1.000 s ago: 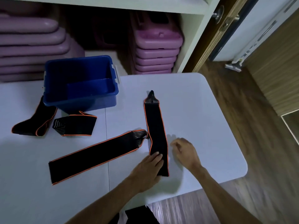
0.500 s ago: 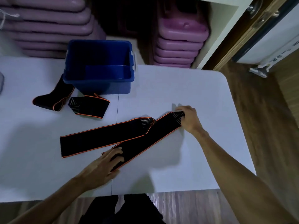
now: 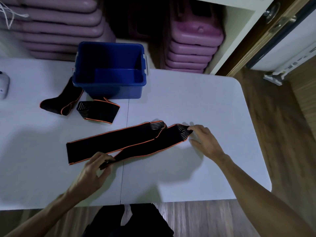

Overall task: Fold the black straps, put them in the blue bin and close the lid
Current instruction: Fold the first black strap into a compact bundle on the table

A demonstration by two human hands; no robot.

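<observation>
- The nearer black elastic strap with orange edging (image 3: 145, 147) lies flat on the white table (image 3: 196, 103), its long axis running from lower left up to upper right, partly overlapping a second long black strap (image 3: 109, 142) behind it.
- The left hand (image 3: 95, 170) pinches the strap's near, lower-left end between thumb and fingers.
- The right hand (image 3: 203, 141) grips the striped far end.
- Each hand sits at its own end, so a fold would likely carry one end along that axis to the other.
- The open blue plastic bin (image 3: 109, 89) stands well behind, apparently empty; two folded straps (image 3: 99, 111) lie just before it.
- No lid shows.
</observation>
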